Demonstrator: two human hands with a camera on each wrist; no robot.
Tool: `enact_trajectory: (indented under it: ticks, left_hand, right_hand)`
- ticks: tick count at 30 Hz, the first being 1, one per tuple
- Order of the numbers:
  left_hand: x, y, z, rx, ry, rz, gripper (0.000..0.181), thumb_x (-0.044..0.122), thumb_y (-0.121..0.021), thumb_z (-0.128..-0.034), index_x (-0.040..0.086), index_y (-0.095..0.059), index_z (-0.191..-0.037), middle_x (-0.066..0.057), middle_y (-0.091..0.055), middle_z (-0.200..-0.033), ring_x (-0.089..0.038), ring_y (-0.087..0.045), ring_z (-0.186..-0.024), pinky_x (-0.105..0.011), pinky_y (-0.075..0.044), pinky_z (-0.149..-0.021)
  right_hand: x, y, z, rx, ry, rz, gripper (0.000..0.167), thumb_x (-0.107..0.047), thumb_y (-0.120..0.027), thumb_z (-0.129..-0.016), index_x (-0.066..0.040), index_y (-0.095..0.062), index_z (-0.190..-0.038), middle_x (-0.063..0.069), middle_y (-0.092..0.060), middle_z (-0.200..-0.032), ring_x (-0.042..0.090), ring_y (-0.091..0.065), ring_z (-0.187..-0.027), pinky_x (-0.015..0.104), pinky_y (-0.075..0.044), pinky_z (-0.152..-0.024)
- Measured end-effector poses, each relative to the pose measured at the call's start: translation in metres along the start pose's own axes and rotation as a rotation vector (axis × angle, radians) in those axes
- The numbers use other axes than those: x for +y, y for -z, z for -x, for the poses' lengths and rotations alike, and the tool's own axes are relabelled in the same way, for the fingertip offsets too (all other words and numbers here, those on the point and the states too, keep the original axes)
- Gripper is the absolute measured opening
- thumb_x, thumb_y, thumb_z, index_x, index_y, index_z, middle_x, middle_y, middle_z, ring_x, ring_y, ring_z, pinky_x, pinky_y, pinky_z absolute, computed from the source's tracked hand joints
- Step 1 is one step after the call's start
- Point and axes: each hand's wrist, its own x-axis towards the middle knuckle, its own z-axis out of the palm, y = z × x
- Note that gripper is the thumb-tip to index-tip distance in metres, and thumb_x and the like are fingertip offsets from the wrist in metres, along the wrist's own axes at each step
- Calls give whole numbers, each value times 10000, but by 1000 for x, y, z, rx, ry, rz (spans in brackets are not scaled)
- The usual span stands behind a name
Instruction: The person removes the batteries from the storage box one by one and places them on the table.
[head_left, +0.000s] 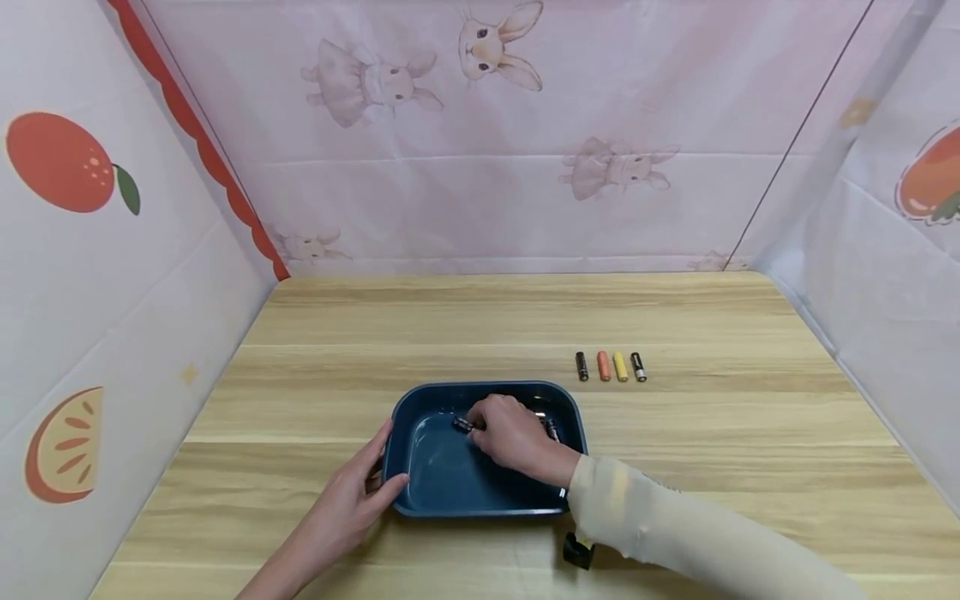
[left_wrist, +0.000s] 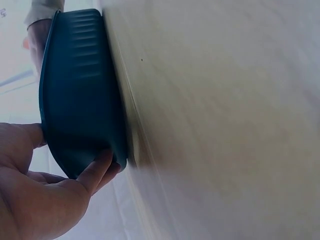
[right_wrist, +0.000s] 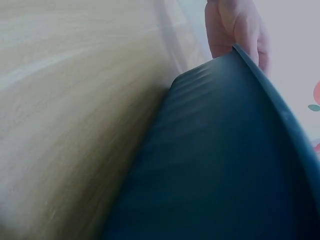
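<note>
Cream fabric sleeve (head_left: 697, 525) leads to the right hand (head_left: 513, 435), which pinches a small black cylindrical battery (head_left: 462, 425) inside a dark-blue rounded-rectangular tray (head_left: 450, 479); another dark battery (head_left: 552, 430) lies just right of that hand. Leftward, the left hand (head_left: 348, 493) grips the tray's end. Beyond the right hand, four black, orange and yellow batteries (head_left: 604, 367) line the wood-grain table (head_left: 337, 333).

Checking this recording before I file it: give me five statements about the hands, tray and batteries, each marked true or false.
1. The left hand grips the tray. True.
2. The right hand is outside the tray. False: it reaches inside.
3. A dark battery shows at the right hand. True.
4. The row outside the tray has six batteries. False: it has four.
5. The yellow battery is beside the orange battery. True.
</note>
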Motion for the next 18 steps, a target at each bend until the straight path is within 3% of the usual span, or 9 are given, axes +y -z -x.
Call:
enact_trajectory:
  ticks: [6,12,18]
  left_hand:
    - [0,0,0,4,14,-26,766,155,-670,-1026,132,-234,-1656,-213,-358,-1625,-355,-530,-1355,-417,-533,-1026]
    - [0,-1,1,14,1,-10,758,130,-667,-1024,102,-240,-1650,-234,-395,-1597,-314,-579,-1298,-371,-559,-995]
    - [0,-2,0,21,-13,-16,755,120,-669,-1021,89,-247,-1646,-242,-398,-1592,-322,-579,-1301,-361,-564,-983]
  right_hand:
    - [0,-1,0,-41,-25,20,42,-111,-783,-926,-71,-794,-921,-76,-635,-730,65,-541,-589,226,-470,-518]
    - [0,-2,-1,-36,-15,41,76,-114,-764,-936,-106,-777,-861,-94,-618,-693,60,-536,-568,234,-467,-509]
    - [-1,3,-3,12,-13,-56,93,-75,-733,-933,-109,-758,-850,-67,-632,-726,74,-534,-583,223,-461,-516]
